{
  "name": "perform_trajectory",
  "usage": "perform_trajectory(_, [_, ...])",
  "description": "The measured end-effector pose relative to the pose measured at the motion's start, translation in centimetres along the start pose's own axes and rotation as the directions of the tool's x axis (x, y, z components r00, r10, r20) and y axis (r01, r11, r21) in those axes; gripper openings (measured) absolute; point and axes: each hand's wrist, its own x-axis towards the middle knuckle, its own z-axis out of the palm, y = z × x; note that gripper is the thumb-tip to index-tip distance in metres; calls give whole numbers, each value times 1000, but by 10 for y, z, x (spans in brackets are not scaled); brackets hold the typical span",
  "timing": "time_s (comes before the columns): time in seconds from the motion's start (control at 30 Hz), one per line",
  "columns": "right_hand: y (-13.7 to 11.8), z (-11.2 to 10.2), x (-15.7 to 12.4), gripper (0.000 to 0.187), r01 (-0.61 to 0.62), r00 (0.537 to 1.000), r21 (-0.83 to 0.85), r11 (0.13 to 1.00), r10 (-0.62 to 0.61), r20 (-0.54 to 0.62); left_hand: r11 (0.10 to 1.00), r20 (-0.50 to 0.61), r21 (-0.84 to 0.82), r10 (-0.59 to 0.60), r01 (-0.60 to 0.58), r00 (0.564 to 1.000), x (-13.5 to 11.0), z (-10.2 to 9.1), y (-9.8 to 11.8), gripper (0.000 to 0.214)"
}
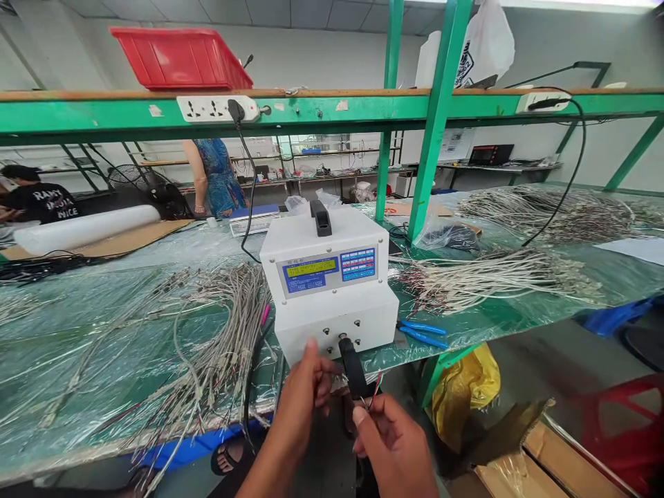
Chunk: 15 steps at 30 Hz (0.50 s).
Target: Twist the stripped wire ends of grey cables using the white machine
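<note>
The right hand (pixel 394 446) was pinching a black cable (pixel 353 368) near its thin wire tips, in front of a white machine (pixel 332 283) on the bench (pixel 62 346). The left hand (pixel 303 408) was curled beside it, its grip unclear. The cable looked light and flexible, best held close to its end.

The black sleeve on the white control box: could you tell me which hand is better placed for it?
Probably the left hand: its fingers are right beside the black sleeve, while the right hand pinches thin wires.
</note>
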Motion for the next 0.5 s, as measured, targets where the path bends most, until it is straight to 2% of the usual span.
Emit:
perform_trajectory(0.1, [2,-2,0,44,-12,1000,25,1000,12,15,997,-112,-74,9,-18,994,-18,-10,-22,74])
perform_trajectory(0.2, [1,-3,-1,42,2,1000,7,1000,-2,3,987,-166,-155,-69,43,984,-36,-15,-50,74])
perform_trajectory(0.37, [-2,-2,-5,41,45,999,-62,997,-47,-27,960,-204,-252,-179,125,962,-52,-15,-87,76])
perform_trajectory(0.5, [0,-3,-8,41,84,995,-115,990,-90,-46,948,-178,-280,-204,149,963,-54,-12,-95,77])
